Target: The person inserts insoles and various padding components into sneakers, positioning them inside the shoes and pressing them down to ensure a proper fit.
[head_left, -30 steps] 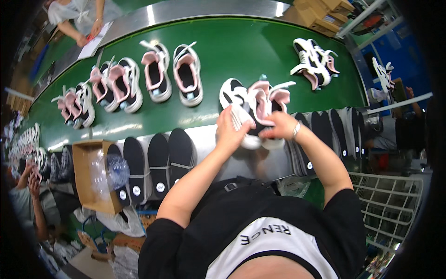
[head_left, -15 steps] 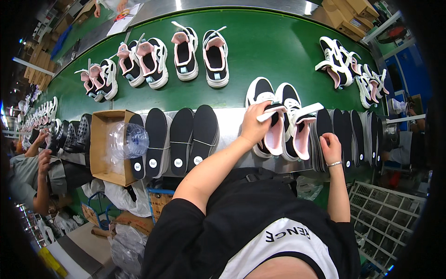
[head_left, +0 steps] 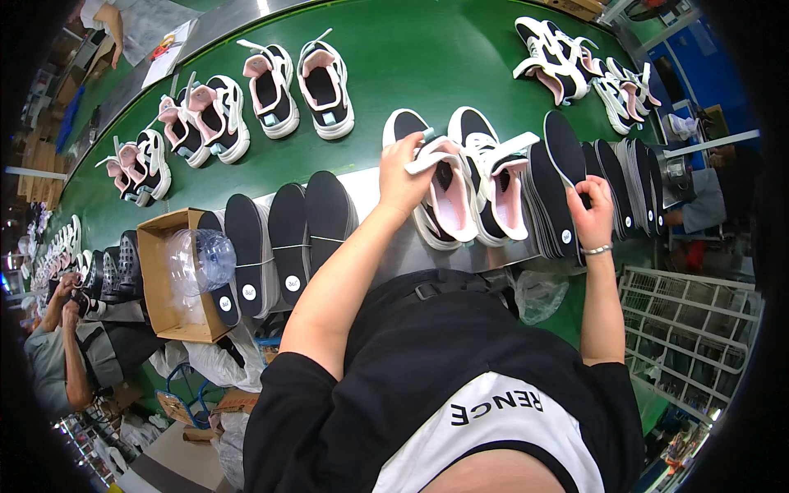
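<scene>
My left hand is closed on the collar and tongue of a black-and-white sneaker with pink lining. Its mate stands close on the right, with its white strap sticking out. In my right hand, the fingers pinch a black insole by its lower end. That insole is raised and tilted above a stack of insoles to the right of the shoes. The fingertips inside the left sneaker's opening are partly hidden.
Bundled insoles lie left, beside a cardboard box holding clear plastic. More insole stacks lie right. Several sneakers line the green table; others sit far right. Another person works at the left.
My right hand has taken an insole from the stack and lifted it. My left hand has pulled the left sneaker's tongue open wider. The whole view has shifted.
</scene>
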Available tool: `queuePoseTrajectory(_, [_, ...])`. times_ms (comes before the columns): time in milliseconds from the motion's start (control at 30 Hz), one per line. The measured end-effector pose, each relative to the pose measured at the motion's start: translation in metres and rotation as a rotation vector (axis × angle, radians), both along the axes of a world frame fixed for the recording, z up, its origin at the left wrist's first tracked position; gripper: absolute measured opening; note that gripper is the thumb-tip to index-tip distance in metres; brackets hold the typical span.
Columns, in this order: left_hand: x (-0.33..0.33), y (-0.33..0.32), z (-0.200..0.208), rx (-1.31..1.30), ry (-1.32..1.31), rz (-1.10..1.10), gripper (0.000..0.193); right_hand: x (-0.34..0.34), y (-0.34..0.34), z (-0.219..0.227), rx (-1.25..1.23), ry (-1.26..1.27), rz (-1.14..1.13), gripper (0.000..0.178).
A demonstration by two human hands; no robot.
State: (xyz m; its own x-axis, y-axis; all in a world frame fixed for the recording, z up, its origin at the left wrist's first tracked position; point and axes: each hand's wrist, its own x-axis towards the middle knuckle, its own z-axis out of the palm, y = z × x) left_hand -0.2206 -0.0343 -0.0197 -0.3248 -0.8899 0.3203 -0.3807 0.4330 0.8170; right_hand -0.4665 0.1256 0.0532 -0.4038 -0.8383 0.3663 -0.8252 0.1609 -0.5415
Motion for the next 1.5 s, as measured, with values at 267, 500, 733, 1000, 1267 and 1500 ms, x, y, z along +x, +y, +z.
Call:
queuePoseTrajectory(267, [-0.007, 0.007, 0.004, 0.294, 0.145, -0.002, 0.016, 0.12, -0.03, 0.039, 0.582, 0.602, 0.674, 0.009])
queuePoseTrajectory(500, [-0.004, 0.026, 0.004, 0.229, -0.071, 0.17, 0.025, 0.158, -0.087, -0.03, 0.736, 0.38, 0.381, 0.02])
queuePoseTrajectory(733, [0.005, 0.029, 0.004, 0.242, -0.099, 0.183, 0.027, 0.145, -0.042, 0.011, 0.452, 0.696, 0.587, 0.036])
queuePoseTrajectory(1000, [0.006, 0.029, 0.002, 0.234, 0.052, 0.107, 0.033, 0.146, -0.067, -0.01, 0.702, 0.625, 0.612, 0.013])
queuePoseTrajectory(1267, [0.011, 0.034, -0.01, 0.181, 0.198, 0.095, 0.03, 0.14, -0.097, -0.089, 0.842, 0.399, 0.705, 0.043])
queuePoseTrajectory(1500, [0.002, 0.028, -0.019, 0.247, 0.183, 0.083, 0.032, 0.139, -0.127, -0.105, 1.527, 1.046, 1.081, 0.044])
